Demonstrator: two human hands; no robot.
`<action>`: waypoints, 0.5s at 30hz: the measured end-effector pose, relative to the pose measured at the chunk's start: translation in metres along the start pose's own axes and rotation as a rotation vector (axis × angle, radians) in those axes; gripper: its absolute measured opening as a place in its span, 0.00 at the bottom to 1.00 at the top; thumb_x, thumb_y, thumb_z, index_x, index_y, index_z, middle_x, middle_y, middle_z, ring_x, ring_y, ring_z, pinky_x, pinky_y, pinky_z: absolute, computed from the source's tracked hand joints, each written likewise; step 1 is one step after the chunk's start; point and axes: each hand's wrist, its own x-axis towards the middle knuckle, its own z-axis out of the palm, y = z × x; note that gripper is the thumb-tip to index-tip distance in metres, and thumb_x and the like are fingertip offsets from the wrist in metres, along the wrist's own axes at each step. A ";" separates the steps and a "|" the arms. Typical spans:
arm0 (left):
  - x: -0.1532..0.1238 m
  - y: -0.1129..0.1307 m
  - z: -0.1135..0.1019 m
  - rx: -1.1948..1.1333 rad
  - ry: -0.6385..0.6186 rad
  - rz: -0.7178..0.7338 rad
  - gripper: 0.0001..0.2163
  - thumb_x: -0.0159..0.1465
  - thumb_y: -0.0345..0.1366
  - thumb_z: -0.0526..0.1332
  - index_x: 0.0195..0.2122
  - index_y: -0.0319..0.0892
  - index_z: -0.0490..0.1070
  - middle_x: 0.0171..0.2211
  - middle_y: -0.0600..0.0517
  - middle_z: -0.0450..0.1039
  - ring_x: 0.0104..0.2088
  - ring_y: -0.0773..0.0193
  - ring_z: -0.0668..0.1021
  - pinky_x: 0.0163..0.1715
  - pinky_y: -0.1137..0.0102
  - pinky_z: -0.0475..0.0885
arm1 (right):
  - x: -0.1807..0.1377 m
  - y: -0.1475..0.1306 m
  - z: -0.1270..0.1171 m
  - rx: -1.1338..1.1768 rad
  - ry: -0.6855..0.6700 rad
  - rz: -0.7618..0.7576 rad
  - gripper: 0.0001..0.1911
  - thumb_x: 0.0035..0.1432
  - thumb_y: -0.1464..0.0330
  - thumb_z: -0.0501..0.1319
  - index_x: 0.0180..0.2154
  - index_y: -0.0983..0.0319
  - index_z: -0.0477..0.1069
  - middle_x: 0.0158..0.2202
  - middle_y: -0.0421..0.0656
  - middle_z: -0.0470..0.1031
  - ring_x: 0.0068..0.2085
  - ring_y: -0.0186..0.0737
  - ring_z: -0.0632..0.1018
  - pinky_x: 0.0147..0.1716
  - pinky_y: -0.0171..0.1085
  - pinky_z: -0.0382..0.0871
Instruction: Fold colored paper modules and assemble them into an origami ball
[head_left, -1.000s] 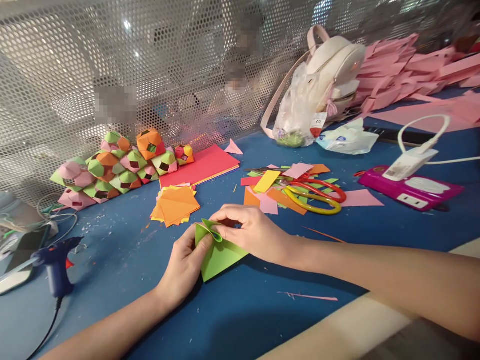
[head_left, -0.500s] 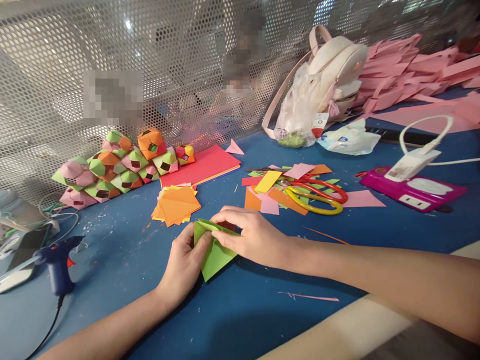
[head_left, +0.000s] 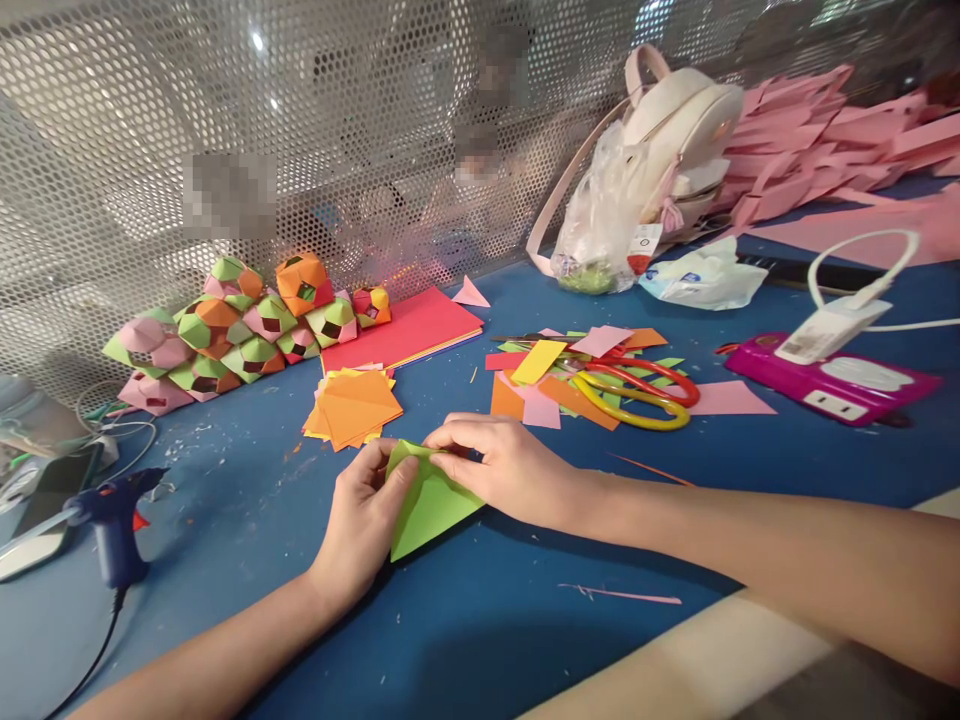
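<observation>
A folded green paper (head_left: 429, 505) lies on the blue table (head_left: 480, 630) in front of me. My left hand (head_left: 360, 525) pinches its left edge with thumb on top. From the right, my right hand (head_left: 510, 468) presses its fingertips down on the paper's upper corner, fingers bent together. Both hands touch at the fold. A stack of orange and yellow paper squares (head_left: 354, 407) lies just beyond the hands.
Folded paper balls (head_left: 240, 330) are piled at the back left by a perforated metal screen. A red sheet stack (head_left: 401, 330), paper scraps with scissors (head_left: 634, 392), a pink power strip (head_left: 832, 380), a white bag (head_left: 675, 120) and a blue glue gun (head_left: 112, 520) lie around.
The raised flap of the green paper has been pressed flat. Both hands shifted slightly on the fold; the paper now lies flatter on the table.
</observation>
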 end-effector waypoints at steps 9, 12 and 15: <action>0.003 -0.003 -0.003 0.019 0.022 -0.013 0.08 0.59 0.41 0.60 0.33 0.41 0.68 0.27 0.56 0.68 0.27 0.70 0.68 0.26 0.77 0.64 | 0.001 0.000 -0.005 0.017 -0.022 0.051 0.08 0.56 0.76 0.56 0.34 0.63 0.73 0.31 0.41 0.76 0.32 0.33 0.74 0.33 0.32 0.68; 0.002 -0.002 0.000 0.051 0.015 -0.012 0.08 0.60 0.41 0.59 0.32 0.41 0.68 0.27 0.56 0.68 0.26 0.71 0.67 0.26 0.77 0.64 | 0.001 -0.001 -0.003 -0.026 -0.032 0.026 0.04 0.54 0.74 0.59 0.33 0.63 0.72 0.29 0.40 0.73 0.30 0.32 0.71 0.30 0.32 0.66; 0.001 0.000 0.002 0.066 -0.015 -0.027 0.08 0.59 0.40 0.59 0.32 0.40 0.68 0.26 0.56 0.67 0.26 0.70 0.68 0.25 0.76 0.63 | 0.002 0.000 -0.002 -0.077 -0.036 0.025 0.02 0.54 0.74 0.60 0.29 0.63 0.70 0.26 0.38 0.69 0.27 0.31 0.68 0.27 0.31 0.62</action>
